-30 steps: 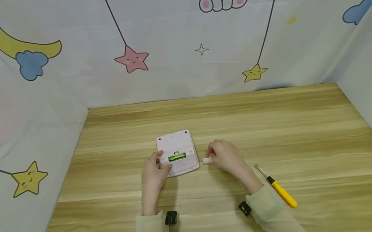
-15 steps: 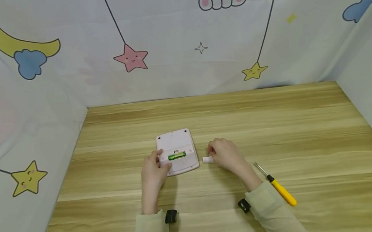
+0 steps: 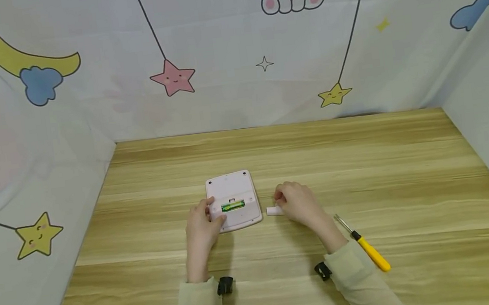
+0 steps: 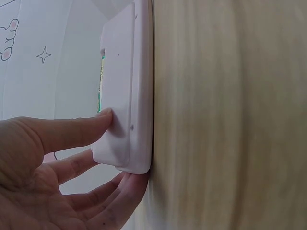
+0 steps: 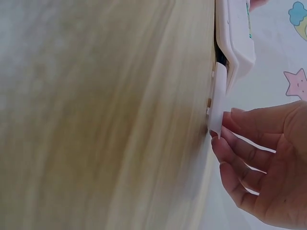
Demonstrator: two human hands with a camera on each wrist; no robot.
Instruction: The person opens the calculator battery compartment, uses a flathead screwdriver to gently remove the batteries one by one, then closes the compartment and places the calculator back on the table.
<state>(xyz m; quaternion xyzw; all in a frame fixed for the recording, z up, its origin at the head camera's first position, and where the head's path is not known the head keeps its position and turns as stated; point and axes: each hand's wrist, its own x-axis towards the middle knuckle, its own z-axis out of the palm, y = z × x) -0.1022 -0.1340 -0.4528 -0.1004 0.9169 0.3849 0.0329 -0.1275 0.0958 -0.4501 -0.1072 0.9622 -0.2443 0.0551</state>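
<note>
A pale pink calculator [image 3: 230, 187] lies face down on the table, its battery slot uncovered. One green battery [image 3: 233, 205] sits in that slot. My left hand [image 3: 200, 224] grips the calculator's left edge, thumb on the back and fingers round the side, as the left wrist view shows. A small pale battery cover [image 3: 273, 211] lies just right of the calculator. At the cover's right end is my right hand [image 3: 296, 202], pinching it between thumb and fingertips; in the right wrist view the cover [image 5: 218, 98] shows small tabs on its table side.
A screwdriver [image 3: 368, 249] with a yellow handle lies on the wooden table [image 3: 387, 160], right of my right forearm. White cloth walls [image 3: 221, 38] with printed stars close off the back and both sides.
My right hand has shifted very slightly to the right along the battery cover, so a bit more of the cover shows. The left hand and calculator stay in place.
</note>
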